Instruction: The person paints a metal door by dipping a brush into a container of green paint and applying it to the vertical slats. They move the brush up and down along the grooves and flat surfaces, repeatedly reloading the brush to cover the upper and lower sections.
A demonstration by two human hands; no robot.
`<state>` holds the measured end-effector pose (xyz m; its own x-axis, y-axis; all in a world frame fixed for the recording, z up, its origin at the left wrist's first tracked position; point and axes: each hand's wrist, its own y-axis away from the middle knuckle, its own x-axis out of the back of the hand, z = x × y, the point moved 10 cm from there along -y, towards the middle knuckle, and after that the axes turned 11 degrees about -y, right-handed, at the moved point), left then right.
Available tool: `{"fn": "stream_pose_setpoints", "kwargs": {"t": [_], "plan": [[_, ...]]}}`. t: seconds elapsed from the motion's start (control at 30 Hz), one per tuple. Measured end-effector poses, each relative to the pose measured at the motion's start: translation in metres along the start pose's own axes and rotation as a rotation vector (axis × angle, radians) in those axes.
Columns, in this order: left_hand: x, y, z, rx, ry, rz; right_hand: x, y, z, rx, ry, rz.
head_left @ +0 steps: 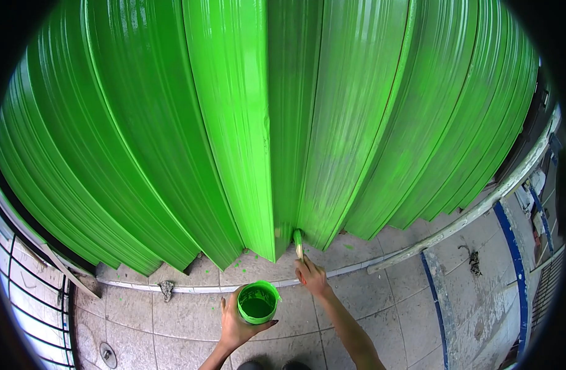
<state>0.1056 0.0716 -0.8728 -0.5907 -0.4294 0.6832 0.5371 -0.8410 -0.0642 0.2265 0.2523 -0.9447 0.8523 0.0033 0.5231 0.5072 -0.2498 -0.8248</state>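
My left hand (235,325) is wrapped round a small round tub of green paint (257,301), its rim smeared with paint. Dark green liquid shows inside. In my right hand (312,276) is a paintbrush (299,244), gripped by its light handle. Its green-coated bristles are at the bottom of a fold in the corrugated metal panel (243,123); whether they touch it I cannot tell. Left of the brush the folds are bright, glossy green. To the right the green (357,123) looks thinner and streaky, with greyish patches.
A white-edged step (196,288) runs along the panel's foot, with green drips on it. A crumpled grey rag (166,290) lies there. A long whitish bar (443,231) crosses the right side. Black metal bars (30,280) stand at far left. My shoes (295,365) are on the tiles.
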Motion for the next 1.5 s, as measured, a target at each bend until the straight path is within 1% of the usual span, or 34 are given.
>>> {"fn": "stream_pose_setpoints", "kwargs": {"t": [0.07,0.17,0.37,0.47,0.57,0.6,0.67,0.77,0.87,1.07,1.17,1.27,1.37,1.47,1.5], "plan": [[0.001,-0.002,0.0,-0.009,0.005,0.002,0.019,-0.013,-0.012,0.032,0.037,0.068],[0.002,-0.002,-0.001,0.0,0.003,0.016,0.03,-0.004,-0.022,-0.002,0.031,0.089],[0.001,-0.002,0.002,-0.003,-0.015,-0.004,-0.007,0.037,-0.003,-0.113,-0.022,-0.034],[0.001,-0.002,0.004,-0.017,-0.033,0.005,-0.02,0.039,-0.002,-0.032,0.012,-0.063],[0.003,-0.001,0.002,-0.005,-0.011,0.018,-0.026,0.033,0.002,-0.015,0.048,-0.147],[0.004,-0.001,0.002,-0.011,-0.011,0.019,-0.021,0.029,0.004,-0.011,0.041,-0.124],[0.004,-0.001,0.003,-0.022,-0.009,0.019,0.005,-0.002,0.0,-0.003,0.029,-0.082],[0.005,-0.001,0.003,-0.023,-0.022,0.025,0.033,-0.045,-0.016,0.132,0.068,0.012],[0.011,-0.003,0.015,-0.084,-0.122,0.08,0.063,-0.093,-0.032,0.172,0.06,0.057],[0.011,-0.003,0.013,-0.059,-0.079,0.077,0.115,-0.171,-0.052,0.241,0.034,0.136],[0.001,-0.005,0.003,0.006,0.056,0.018,0.142,-0.208,-0.069,0.281,0.062,0.162],[0.003,-0.007,0.011,-0.029,0.033,0.03,0.176,-0.25,-0.082,0.353,0.07,0.239],[0.003,-0.008,0.016,-0.059,0.051,0.044,0.201,-0.275,-0.092,0.414,0.106,0.264],[0.004,-0.008,0.017,-0.031,0.044,0.044,0.216,-0.269,-0.101,0.499,0.174,0.384],[0.005,-0.008,0.019,-0.047,0.017,0.052,0.211,-0.27,-0.096,0.449,0.157,0.352]]}}
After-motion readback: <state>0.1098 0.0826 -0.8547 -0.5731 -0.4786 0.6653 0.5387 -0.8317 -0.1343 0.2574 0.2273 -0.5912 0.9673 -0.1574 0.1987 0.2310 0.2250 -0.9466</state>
